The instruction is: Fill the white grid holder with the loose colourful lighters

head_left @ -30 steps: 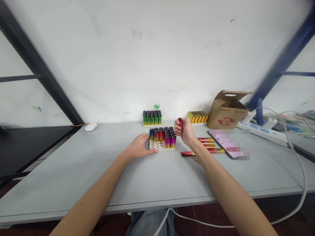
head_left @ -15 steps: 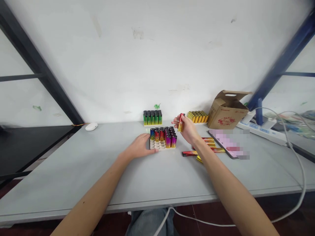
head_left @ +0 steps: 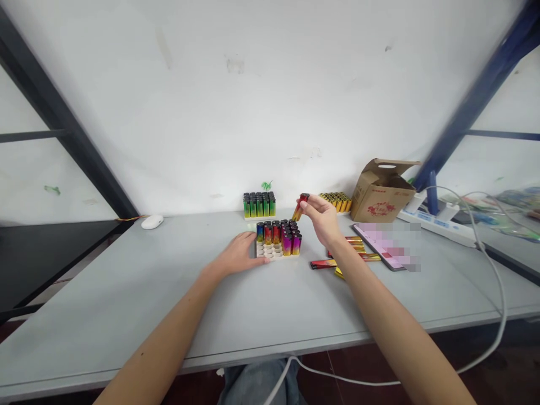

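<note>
— While the red-and-gold lighter hung tilted in the air, black cap up and lower end slanting left toward the tray, where exactly was it?

— Just above the back right corner of the white tray, clear of the lighters standing in it. The right hand had it pinched near the top between thumb and fingertips; the other fingers were curled loosely, the wrist bent, the forearm running in from the lower right.

— And the left hand?

— It lay flat and relaxed on the grey table, fingers spread only slightly, their tips touching the tray's near left edge. It gripped nothing; it merely rested against the tray.

— What did the tray look like?

— The back rows were full of upright lighters with black caps; the front row showed empty round sockets.

— What lay around?

— Several loose red-and-gold lighters lay on their sides just right of the right wrist. Beyond them sat a flat blurred item and an open cardboard box. Against the wall stood a tray of green lighters and one of yellow lighters. A white mouse lay far left.
</note>
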Available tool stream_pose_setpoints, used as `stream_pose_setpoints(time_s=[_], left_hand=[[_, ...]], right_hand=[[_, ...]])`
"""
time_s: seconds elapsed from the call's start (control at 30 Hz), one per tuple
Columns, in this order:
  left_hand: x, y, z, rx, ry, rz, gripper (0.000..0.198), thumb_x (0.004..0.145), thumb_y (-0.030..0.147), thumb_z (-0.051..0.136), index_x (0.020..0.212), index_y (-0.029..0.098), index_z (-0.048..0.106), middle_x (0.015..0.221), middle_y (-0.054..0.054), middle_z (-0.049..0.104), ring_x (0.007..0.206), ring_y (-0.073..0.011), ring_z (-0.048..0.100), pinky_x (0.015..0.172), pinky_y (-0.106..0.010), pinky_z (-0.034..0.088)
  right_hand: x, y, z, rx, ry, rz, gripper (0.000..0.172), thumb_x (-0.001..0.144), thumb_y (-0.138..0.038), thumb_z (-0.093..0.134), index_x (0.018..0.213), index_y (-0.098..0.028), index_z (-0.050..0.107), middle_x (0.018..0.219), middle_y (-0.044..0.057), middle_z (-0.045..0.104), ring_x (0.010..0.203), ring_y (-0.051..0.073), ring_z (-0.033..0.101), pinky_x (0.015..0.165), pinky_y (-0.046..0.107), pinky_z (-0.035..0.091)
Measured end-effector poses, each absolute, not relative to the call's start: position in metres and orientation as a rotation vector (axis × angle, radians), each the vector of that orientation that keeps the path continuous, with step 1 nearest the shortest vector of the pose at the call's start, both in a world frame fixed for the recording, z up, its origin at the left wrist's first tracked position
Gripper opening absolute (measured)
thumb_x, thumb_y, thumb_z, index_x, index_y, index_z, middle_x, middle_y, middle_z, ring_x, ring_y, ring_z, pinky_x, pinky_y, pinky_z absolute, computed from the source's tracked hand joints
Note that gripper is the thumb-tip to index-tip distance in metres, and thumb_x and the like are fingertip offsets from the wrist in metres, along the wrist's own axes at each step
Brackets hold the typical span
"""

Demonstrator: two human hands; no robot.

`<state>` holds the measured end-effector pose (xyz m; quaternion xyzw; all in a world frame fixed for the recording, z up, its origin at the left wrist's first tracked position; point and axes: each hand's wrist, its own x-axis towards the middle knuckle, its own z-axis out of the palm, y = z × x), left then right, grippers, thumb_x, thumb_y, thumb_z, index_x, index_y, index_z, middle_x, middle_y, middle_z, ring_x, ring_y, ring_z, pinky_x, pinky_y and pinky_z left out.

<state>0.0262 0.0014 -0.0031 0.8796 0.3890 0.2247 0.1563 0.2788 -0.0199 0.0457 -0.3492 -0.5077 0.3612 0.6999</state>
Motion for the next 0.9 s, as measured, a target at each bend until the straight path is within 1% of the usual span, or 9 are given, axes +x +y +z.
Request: stream_pose_setpoints(time_s=[0.13,0.2,0.27,0.37,0.43,0.57,0.7,0.8,0.9], left_hand=[[0.026,0.003,-0.005,2.548,1.1,0.555,0.071,0.076,0.071,0.059,0.125,0.02,0.054,0.128,-0.015,0.057,0.122,-0.0359,0.051,0.101,-0.047,0.042],[0.026,0.002,-0.005,2.545,1.1,0.548,0.07,0.078,0.07,0.057,0.126,0.02,0.053,0.129,-0.015,0.056,0.123,-0.0354,0.05,0.103,-0.048,0.041],[0.025,0.001,-0.004,2.529,1.118,0.537,0.068,0.079,0.07,0.057,0.126,0.02,0.053,0.128,-0.015,0.056,0.123,-0.0352,0.05,0.103,-0.048,0.042],[0.026,0.0,-0.004,2.519,1.118,0.565,0.066,0.077,0.069,0.059,0.122,0.02,0.055,0.124,-0.013,0.057,0.121,-0.0349,0.051,0.102,-0.048,0.043],[0.026,0.001,-0.005,2.521,1.101,0.594,0.065,0.076,0.069,0.061,0.12,0.021,0.057,0.121,-0.012,0.059,0.119,-0.0343,0.052,0.101,-0.047,0.043],[0.026,0.001,-0.005,2.53,1.145,0.608,0.067,0.073,0.072,0.061,0.115,0.02,0.059,0.12,-0.013,0.059,0.117,-0.0346,0.054,0.099,-0.046,0.045],[0.026,0.001,-0.005,2.541,1.162,0.607,0.069,0.071,0.074,0.062,0.114,0.02,0.059,0.119,-0.013,0.06,0.116,-0.0342,0.055,0.098,-0.046,0.046],[0.026,0.001,-0.005,2.533,1.153,0.622,0.073,0.07,0.073,0.064,0.122,0.022,0.058,0.121,-0.012,0.06,0.117,-0.0345,0.054,0.099,-0.046,0.045],[0.026,0.002,-0.005,2.525,1.152,0.611,0.076,0.07,0.071,0.065,0.128,0.024,0.054,0.121,-0.011,0.06,0.12,-0.035,0.052,0.099,-0.047,0.044]], right_hand=[[0.268,-0.021,0.049,-0.73,-1.156,0.816,0.031,0.068,-0.039,0.081,0.091,-0.023,0.069,0.093,0.004,0.075,0.09,0.02,0.068,0.087,0.037,0.053],[0.259,-0.023,0.049,-0.722,-1.215,0.845,0.03,0.067,-0.038,0.081,0.087,-0.022,0.066,0.094,0.004,0.074,0.093,0.02,0.069,0.09,0.038,0.053],[0.25,-0.026,0.048,-0.735,-1.286,0.882,0.03,0.067,-0.037,0.081,0.086,-0.022,0.064,0.093,0.004,0.074,0.093,0.02,0.069,0.089,0.038,0.054],[0.242,-0.03,0.045,-0.791,-1.383,0.903,0.029,0.069,-0.037,0.079,0.085,-0.021,0.062,0.086,0.003,0.072,0.085,0.02,0.07,0.082,0.036,0.056],[0.242,-0.032,0.044,-0.825,-1.421,0.854,0.028,0.071,-0.038,0.078,0.085,-0.02,0.062,0.084,0.003,0.071,0.082,0.019,0.07,0.079,0.035,0.056],[0.247,-0.032,0.045,-0.882,-1.396,0.703,0.029,0.071,-0.04,0.078,0.087,-0.02,0.064,0.084,0.004,0.072,0.081,0.02,0.069,0.076,0.034,0.056],[0.246,-0.032,0.049,-0.9,-1.401,0.702,0.03,0.071,-0.041,0.077,0.087,-0.019,0.065,0.085,0.004,0.073,0.08,0.02,0.069,0.076,0.034,0.056],[0.238,-0.032,0.053,-0.953,-1.506,0.662,0.028,0.072,-0.039,0.076,0.09,-0.019,0.066,0.09,0.005,0.074,0.086,0.021,0.069,0.08,0.034,0.054],[0.228,-0.029,0.058,-1.042,-1.761,0.568,0.016,0.078,-0.03,0.071,0.091,-0.021,0.068,0.096,0.004,0.073,0.093,0.021,0.068,0.082,0.035,0.053]])
